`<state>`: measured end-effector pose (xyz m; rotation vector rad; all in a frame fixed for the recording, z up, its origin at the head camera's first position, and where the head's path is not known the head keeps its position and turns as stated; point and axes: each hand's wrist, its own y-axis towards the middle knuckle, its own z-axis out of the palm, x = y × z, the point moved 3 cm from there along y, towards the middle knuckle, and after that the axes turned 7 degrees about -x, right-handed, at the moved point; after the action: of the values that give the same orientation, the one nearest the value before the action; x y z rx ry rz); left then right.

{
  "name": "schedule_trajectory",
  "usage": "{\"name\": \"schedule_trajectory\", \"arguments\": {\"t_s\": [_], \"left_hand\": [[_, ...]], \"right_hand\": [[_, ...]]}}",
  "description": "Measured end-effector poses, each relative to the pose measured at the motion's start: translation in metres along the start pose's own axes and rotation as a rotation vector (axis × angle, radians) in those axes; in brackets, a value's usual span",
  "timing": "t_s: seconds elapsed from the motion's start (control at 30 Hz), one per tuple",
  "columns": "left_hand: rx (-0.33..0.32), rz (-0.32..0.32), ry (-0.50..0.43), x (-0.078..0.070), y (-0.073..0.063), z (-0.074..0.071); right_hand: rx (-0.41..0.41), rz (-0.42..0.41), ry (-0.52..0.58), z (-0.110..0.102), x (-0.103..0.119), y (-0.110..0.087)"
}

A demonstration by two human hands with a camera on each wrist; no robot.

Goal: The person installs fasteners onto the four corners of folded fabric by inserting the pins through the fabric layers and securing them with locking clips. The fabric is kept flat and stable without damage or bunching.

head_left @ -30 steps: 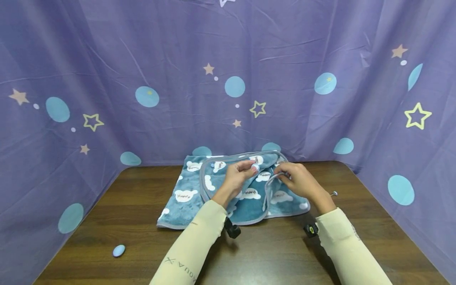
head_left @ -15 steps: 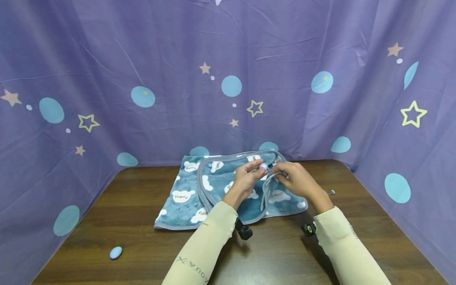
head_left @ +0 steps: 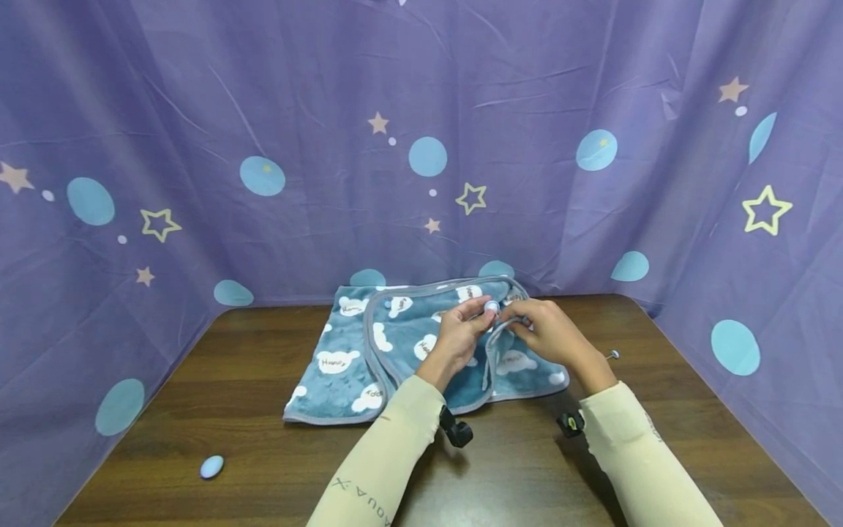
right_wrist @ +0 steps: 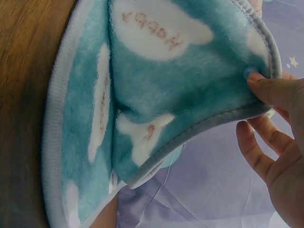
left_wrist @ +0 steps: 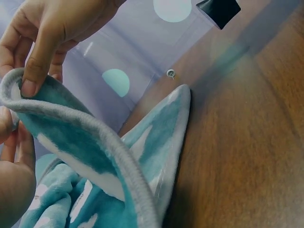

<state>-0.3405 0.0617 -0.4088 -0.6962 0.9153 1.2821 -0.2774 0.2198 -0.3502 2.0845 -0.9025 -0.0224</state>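
A teal fleece blanket (head_left: pixel 339 380) with white cloud shapes and grey edging lies partly folded on the table. My right hand (head_left: pixel 549 333) pinches its raised corner. In the right wrist view, the thumb presses a small blue pin head (right_wrist: pixel 250 72) against the fleece beside the edging. My left hand (head_left: pixel 454 337) holds a round pale-blue cap (head_left: pixel 491 307) between thumb and fingers, close to that corner. In the left wrist view the left hand (left_wrist: pixel 16 180) is below the corner and the right hand (left_wrist: pixel 57 33) above it. The cap is mostly hidden there.
A pale-blue oval cap (head_left: pixel 211 467) lies on the wooden table (head_left: pixel 263 439) at the front left. To the right of the blanket lies a round-headed pin (head_left: pixel 614 354). A small blue dot (head_left: pixel 388 303) shows on the blanket's left part. A purple patterned curtain (head_left: pixel 316 219) surrounds the table.
My left hand, with the cap, has moved right to the blanket corner beside the right hand. The right hand keeps its pinch on the corner, nearly still. The head view shifts slightly.
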Motion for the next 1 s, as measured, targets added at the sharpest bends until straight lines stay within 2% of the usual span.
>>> {"name": "schedule_trajectory", "arguments": {"t_s": [0.73,0.9,1.0], "left_hand": [[0.014,0.016,-0.088,0.0021,-0.0021,-0.0026],[0.010,0.022,-0.073,0.0009,-0.0027,-0.0037],[0.010,0.044,-0.028,-0.0011,-0.0032,-0.0049]], "right_hand": [[0.002,0.011,0.018,0.0006,0.0014,0.0013],[0.001,0.011,0.022,0.0009,0.0007,0.0013],[-0.002,0.015,0.025,0.0004,-0.0002,0.0005]]}}
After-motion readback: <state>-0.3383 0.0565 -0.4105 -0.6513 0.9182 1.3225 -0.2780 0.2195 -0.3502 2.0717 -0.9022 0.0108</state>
